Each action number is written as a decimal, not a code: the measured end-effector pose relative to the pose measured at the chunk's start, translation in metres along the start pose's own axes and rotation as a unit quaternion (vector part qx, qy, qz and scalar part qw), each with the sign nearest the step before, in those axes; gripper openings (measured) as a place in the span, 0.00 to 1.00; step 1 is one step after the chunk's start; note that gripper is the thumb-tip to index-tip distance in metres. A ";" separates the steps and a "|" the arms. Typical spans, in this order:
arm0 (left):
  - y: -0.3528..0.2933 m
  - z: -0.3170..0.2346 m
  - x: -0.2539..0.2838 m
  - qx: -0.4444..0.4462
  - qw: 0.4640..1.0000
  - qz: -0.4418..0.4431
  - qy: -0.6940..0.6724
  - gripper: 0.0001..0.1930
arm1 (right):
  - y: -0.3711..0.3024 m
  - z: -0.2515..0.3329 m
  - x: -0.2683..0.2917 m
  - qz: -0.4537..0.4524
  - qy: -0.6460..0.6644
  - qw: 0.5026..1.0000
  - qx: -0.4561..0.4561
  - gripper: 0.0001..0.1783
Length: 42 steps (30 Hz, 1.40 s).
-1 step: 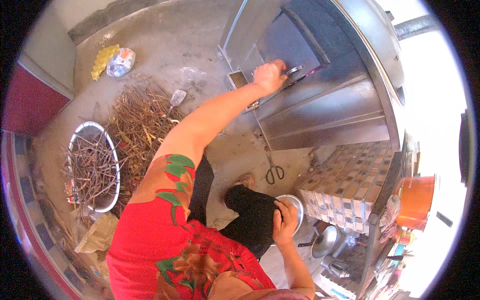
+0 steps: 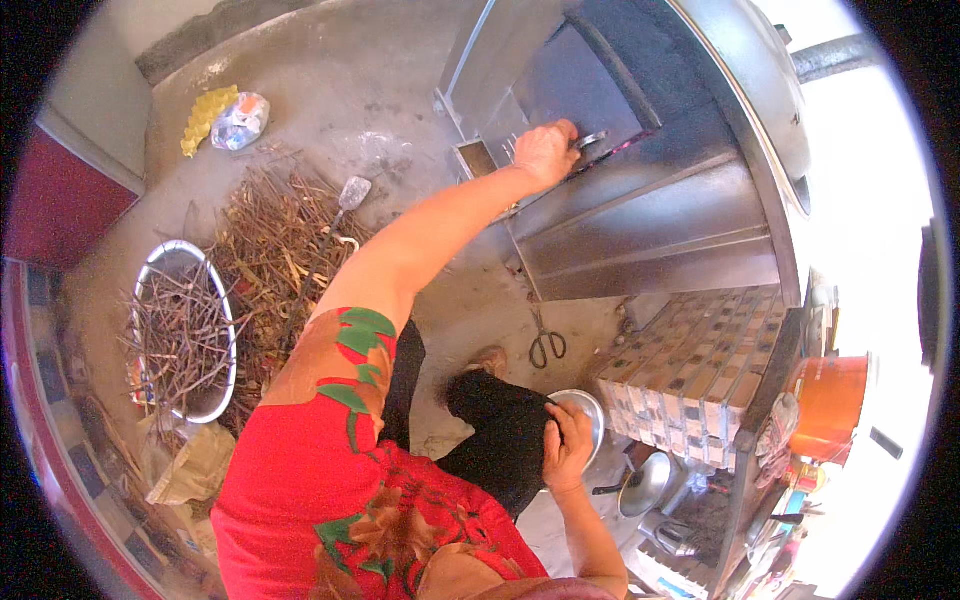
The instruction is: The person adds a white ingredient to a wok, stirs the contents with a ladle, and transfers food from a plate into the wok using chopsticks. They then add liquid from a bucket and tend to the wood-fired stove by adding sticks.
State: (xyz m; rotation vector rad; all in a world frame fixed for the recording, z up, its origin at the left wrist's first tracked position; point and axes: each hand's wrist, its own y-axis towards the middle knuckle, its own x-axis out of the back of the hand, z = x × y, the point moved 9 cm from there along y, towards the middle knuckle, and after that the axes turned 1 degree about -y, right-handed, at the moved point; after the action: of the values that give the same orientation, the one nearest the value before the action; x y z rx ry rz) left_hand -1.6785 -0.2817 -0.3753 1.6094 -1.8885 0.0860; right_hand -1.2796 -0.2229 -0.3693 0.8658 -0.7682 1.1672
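My left arm stretches out to a dark metal stove (image 2: 640,245). My left hand (image 2: 547,153) is closed round the small metal handle (image 2: 592,139) of the stove's door (image 2: 575,85). A thin reddish glow shows along one edge of that door. My right hand (image 2: 568,445) lies on my knee in black trousers, fingers loosely apart, holding nothing. Beside that knee, partly hidden by it and the hand, is a round silver-coloured metal vessel (image 2: 592,405). Black-handled tongs (image 2: 546,345) lie on the floor between my foot and the stove.
At the left are a pile of dry twigs (image 2: 275,235), a white-rimmed basin (image 2: 232,350) full of sticks, and a small shovel (image 2: 352,194). Plastic bags (image 2: 240,122) lie farther back. A tiled block (image 2: 690,375), an orange bucket (image 2: 830,410) and a pan (image 2: 645,485) stand at the right.
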 end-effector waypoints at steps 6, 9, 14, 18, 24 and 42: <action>0.006 -0.001 -0.015 -0.049 0.998 -0.013 -0.024 0.11 | -0.001 -0.010 -0.005 0.017 0.008 0.999 -0.033 0.12; 0.001 0.007 -0.001 -0.071 0.997 -0.013 -0.037 0.10 | 0.001 -0.009 -0.004 0.023 0.013 0.999 -0.041 0.12; -0.008 0.044 0.047 -0.077 0.992 0.027 -0.092 0.11 | -0.005 -0.018 -0.004 0.024 0.046 0.995 -0.081 0.13; 0.005 0.082 0.089 -0.032 0.991 0.048 -0.124 0.10 | -0.004 -0.021 -0.002 0.017 0.070 0.995 -0.072 0.13; -0.022 0.139 0.157 0.055 0.981 -0.115 -0.145 0.20 | 0.001 -0.018 -0.005 0.018 0.097 0.993 -0.058 0.14; -0.565 0.272 0.407 0.500 0.713 -0.359 0.335 0.25 | -0.024 -0.075 -0.013 -0.012 0.105 0.976 -0.189 0.27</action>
State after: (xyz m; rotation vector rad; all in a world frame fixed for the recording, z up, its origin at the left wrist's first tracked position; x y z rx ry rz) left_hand -1.2987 -0.8917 -0.5815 2.3966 -0.4760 1.3387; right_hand -1.2542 -0.1667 -0.4201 0.4269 -0.7691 1.0281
